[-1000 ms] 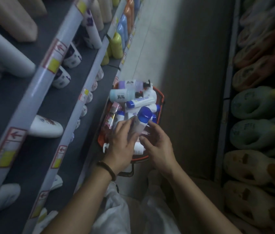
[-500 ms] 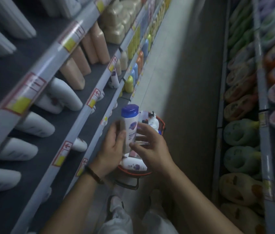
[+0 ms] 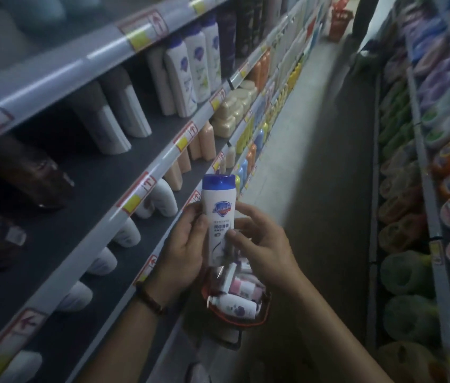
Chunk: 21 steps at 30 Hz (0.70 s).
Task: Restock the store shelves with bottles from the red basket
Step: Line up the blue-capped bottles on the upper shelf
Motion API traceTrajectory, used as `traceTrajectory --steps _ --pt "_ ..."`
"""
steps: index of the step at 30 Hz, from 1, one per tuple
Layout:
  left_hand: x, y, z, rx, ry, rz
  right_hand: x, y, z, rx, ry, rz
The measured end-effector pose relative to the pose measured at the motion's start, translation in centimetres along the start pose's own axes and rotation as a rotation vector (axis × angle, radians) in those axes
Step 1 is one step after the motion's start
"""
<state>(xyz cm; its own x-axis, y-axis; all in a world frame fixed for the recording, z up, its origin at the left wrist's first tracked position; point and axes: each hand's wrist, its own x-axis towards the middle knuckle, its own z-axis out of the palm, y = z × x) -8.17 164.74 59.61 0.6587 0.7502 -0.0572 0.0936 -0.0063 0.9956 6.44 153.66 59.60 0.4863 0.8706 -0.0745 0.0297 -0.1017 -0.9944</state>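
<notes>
I hold a white bottle with a blue cap [image 3: 219,214] upright in front of me, its shield logo facing the camera. My left hand [image 3: 186,244] grips its left side from behind. My right hand [image 3: 259,244] pinches its lower right side with thumb and fingers. Below both hands the red basket [image 3: 246,323] stands on the floor, with several bottles lying in it, among them a white pump bottle [image 3: 235,305]. The left shelves [image 3: 141,161] carry rows of bottles, with matching white blue-capped bottles [image 3: 190,70] on a higher shelf.
The grey aisle floor [image 3: 320,150] runs ahead between two shelf units. The right shelves [image 3: 422,189] hold sponges and packaged goods. A second red basket [image 3: 340,17] stands far down the aisle. Price tags line the left shelf rails.
Both hands lifted the blue-capped bottle out of the basket and turned it upright. The view rose from the basket toward the higher shelves and down the aisle.
</notes>
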Motion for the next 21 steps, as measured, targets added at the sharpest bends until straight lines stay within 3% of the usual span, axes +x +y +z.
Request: traceTrajectory --steps 13,21 --pt "-3.9 8.9 -2.8 -0.013 0.132 0.076 1.1 -9.2 1.4 0.119 -0.255 -0.109" --pt "-8.2 13.2 -4.4 0.087 0.437 0.146 1.4 -13.6 4.9 0.138 -0.455 -0.254"
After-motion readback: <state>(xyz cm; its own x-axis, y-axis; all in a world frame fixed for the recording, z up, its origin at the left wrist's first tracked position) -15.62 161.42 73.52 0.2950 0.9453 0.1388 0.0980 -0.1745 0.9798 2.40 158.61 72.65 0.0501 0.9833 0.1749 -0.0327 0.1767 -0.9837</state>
